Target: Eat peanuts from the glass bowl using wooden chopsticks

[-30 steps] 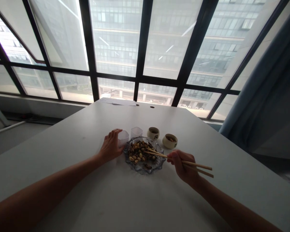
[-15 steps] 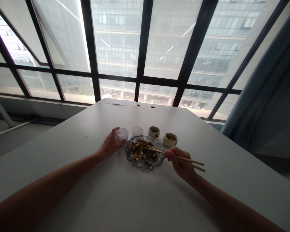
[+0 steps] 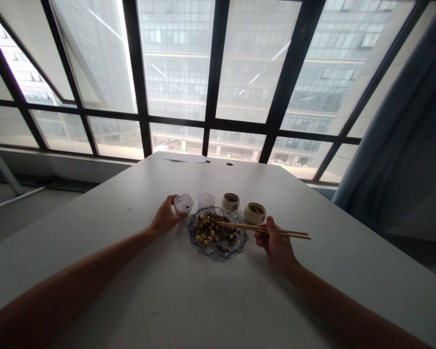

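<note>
My left hand [image 3: 166,214] is closed around a small translucent plastic cup [image 3: 183,204], which is tilted and shows a few dark bits inside. In my right hand [image 3: 274,241] is a pair of wooden chopsticks [image 3: 252,227], their tips over the food in a scalloped glass bowl [image 3: 218,254]. Mixed nuts and dark seeds [image 3: 212,230] lie in that bowl, pale pistachio-like nuts toward its left front. A second translucent cup [image 3: 206,199] stands just behind the bowl.
Two cream ceramic cups stand behind the bowl: one with a dark character [image 3: 230,202], the other [image 3: 255,213] holding some food pieces. Papers [image 3: 181,156] lie at the white table's [image 3: 156,291] far edge, by the windows. A blue curtain [image 3: 381,126] hangs at right.
The left hand's cup has tipped so its inside shows. My right hand has turned, thumb now up, and the chopsticks lie flatter and closer together.
</note>
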`<move>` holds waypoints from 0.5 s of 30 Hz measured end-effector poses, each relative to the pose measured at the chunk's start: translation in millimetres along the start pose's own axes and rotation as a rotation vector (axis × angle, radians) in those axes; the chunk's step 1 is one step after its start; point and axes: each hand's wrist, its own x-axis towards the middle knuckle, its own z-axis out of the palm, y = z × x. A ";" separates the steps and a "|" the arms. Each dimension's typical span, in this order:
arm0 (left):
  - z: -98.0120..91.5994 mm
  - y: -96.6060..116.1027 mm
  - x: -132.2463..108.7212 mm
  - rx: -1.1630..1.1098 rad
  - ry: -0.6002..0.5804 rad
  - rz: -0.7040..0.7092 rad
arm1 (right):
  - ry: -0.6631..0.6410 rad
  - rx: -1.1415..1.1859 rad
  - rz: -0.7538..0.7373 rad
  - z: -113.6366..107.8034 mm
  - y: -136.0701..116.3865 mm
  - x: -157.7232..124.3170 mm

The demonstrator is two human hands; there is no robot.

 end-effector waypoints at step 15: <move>-2.8 10.7 -5.2 0.140 0.156 0.423 | 0.011 0.066 -0.037 2.2 0.4 -4.4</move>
